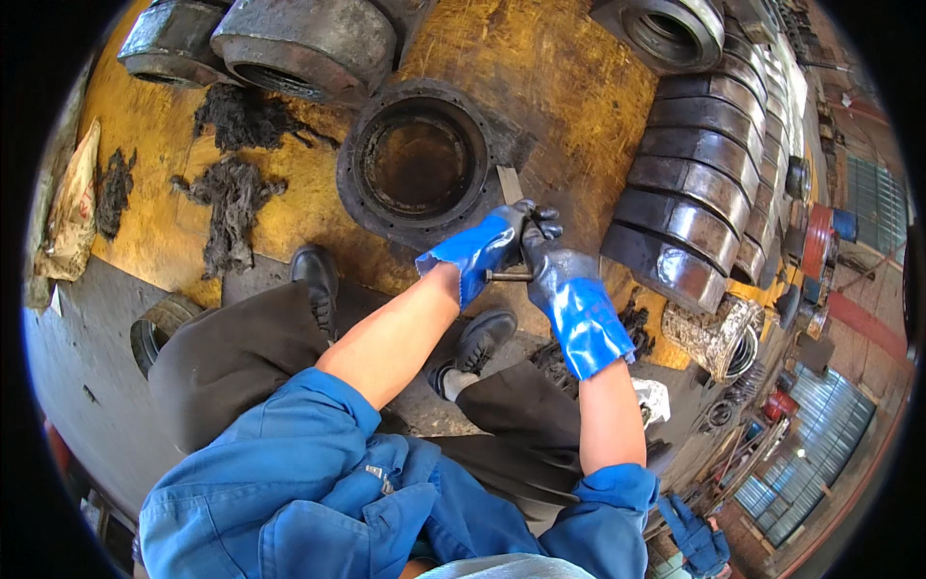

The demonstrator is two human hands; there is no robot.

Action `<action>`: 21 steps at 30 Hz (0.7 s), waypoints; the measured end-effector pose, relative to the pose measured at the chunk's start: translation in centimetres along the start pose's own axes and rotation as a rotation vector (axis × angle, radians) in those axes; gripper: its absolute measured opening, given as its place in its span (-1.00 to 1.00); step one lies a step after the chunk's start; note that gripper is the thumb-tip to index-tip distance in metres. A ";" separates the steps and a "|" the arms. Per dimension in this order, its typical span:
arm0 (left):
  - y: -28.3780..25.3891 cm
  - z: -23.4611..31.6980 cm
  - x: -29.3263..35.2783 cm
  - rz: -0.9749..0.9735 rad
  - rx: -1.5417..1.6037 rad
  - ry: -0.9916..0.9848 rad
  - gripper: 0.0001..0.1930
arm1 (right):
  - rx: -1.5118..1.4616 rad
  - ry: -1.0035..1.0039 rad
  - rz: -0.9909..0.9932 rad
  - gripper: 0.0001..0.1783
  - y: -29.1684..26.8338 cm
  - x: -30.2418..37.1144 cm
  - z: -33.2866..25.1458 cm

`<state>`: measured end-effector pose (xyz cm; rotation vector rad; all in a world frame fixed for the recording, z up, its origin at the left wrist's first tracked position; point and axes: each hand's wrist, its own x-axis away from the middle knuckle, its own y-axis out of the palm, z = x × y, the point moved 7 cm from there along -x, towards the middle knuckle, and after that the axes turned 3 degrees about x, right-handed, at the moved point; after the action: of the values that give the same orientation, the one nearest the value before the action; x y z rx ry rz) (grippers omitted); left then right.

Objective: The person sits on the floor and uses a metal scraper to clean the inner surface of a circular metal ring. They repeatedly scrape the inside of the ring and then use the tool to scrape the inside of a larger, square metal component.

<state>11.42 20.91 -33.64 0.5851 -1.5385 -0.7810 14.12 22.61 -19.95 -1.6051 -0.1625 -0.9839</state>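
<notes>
Both my hands wear blue gloves with dark, greasy palms and meet just in front of a round metal housing. My left hand is closed, and a flat metal strip juts out past its fingers toward the housing. Close against it, my right hand is closed on a short metal rod with a wider end, which sticks out below the left hand. Whether strip and rod are one tool is hidden by the gloves. The ring-shaped housing, dark and oily with bolt holes round its rim, lies flat with its bore facing up.
Stacked metal rings stand in a row at right. Large metal cylinders sit at far left, and another bored part at far right. Dirty rags lie on the stained yellow surface. A metal ring rests left of my leg.
</notes>
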 end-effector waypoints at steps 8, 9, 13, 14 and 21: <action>3.0 3.9 -1.8 -0.125 0.113 0.052 -0.67 | 0.030 0.002 -0.034 -0.61 -1.5 -3.9 1.8; 2.7 3.0 -1.4 -0.154 0.232 0.111 -0.67 | 0.004 0.049 -0.118 -0.61 -1.1 -3.6 2.3; 1.4 0.4 -3.1 -0.046 0.188 -0.022 -0.67 | 0.116 -0.073 -0.078 -0.58 -1.3 -2.0 1.1; 0.9 1.5 -3.9 -0.055 0.241 0.009 -0.63 | 0.134 -0.064 -0.082 -0.60 -1.7 -2.5 1.1; 1.6 6.5 -5.8 -0.127 0.321 0.115 -0.61 | -0.237 0.051 -0.027 -0.28 -2.1 -7.1 3.6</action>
<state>5.80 27.22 -36.24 0.9562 -1.5414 -0.5863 10.16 29.22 -22.95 -1.7942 -0.0334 -1.0963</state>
